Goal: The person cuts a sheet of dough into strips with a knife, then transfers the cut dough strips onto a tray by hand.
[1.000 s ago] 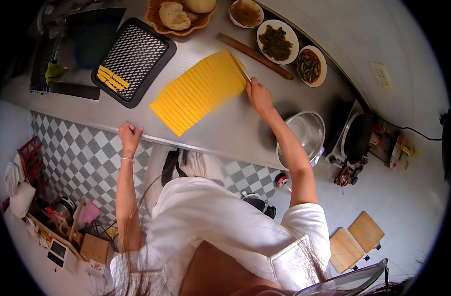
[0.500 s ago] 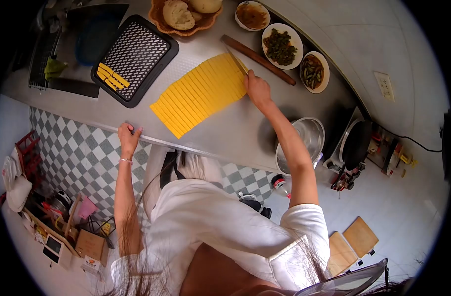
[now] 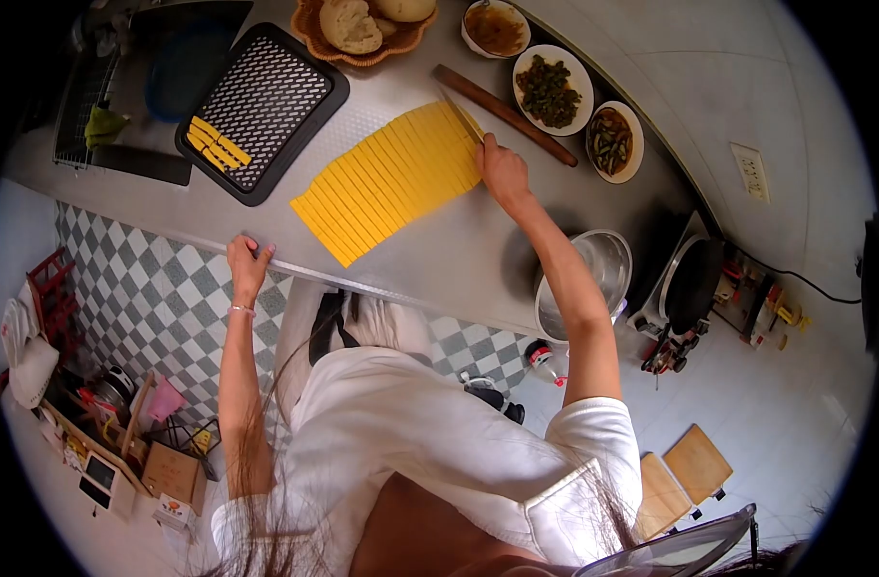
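Observation:
A yellow dough sheet (image 3: 382,183), cut into many parallel strips, lies on the metal counter (image 3: 439,260). My right hand (image 3: 504,171) is closed round the handle of a knife (image 3: 462,113), whose blade lies across the sheet's far right end. At the counter's front edge rests my left hand (image 3: 247,264), its fingers curled over the edge. Several yellow strips (image 3: 217,144) with dark gaps between them sit at the lower left of a black perforated tray (image 3: 266,96). Behind the sheet is a brown rolling pin (image 3: 507,115).
A basket (image 3: 310,34) of pale bread-like pieces stands at the back. Three bowls of food, one with greens (image 3: 552,89), line the wall. A clear bowl (image 3: 603,274) is right of my forearm, near a black pan (image 3: 694,284). The sink (image 3: 175,82) is at the left.
Over the last second the knife has shifted left along the sheet's far end, with my right hand turning slightly. My left hand has stayed at the edge, moving only a little.

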`<state>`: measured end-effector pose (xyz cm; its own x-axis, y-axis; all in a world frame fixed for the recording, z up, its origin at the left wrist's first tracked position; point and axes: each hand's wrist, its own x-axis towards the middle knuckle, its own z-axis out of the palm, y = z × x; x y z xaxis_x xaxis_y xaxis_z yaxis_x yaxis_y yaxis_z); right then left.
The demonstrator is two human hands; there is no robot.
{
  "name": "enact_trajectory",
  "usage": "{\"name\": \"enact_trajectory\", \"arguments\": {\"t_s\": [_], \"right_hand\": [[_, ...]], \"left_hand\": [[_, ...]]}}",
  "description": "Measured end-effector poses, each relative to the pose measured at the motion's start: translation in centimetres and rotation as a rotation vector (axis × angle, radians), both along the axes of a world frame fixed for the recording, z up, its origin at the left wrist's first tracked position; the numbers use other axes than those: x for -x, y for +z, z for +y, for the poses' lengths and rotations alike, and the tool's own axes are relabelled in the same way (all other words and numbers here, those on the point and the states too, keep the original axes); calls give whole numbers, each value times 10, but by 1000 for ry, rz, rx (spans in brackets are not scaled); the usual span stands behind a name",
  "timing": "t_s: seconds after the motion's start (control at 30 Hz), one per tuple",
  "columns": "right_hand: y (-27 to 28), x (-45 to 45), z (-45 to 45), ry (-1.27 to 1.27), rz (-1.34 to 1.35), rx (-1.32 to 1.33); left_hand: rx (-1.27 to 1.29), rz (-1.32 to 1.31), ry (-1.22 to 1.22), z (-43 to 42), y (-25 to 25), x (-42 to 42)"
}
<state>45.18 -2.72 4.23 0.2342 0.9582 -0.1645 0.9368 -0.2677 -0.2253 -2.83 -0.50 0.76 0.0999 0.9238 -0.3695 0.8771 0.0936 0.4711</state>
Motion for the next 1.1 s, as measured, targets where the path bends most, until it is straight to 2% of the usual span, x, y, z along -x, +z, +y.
{"name": "enact_trajectory", "arguments": {"t_s": [1.1], "right_hand": [[5, -4, 4, 17, -24, 42]], "left_hand": [[25, 7, 4, 1, 4, -2]]}}
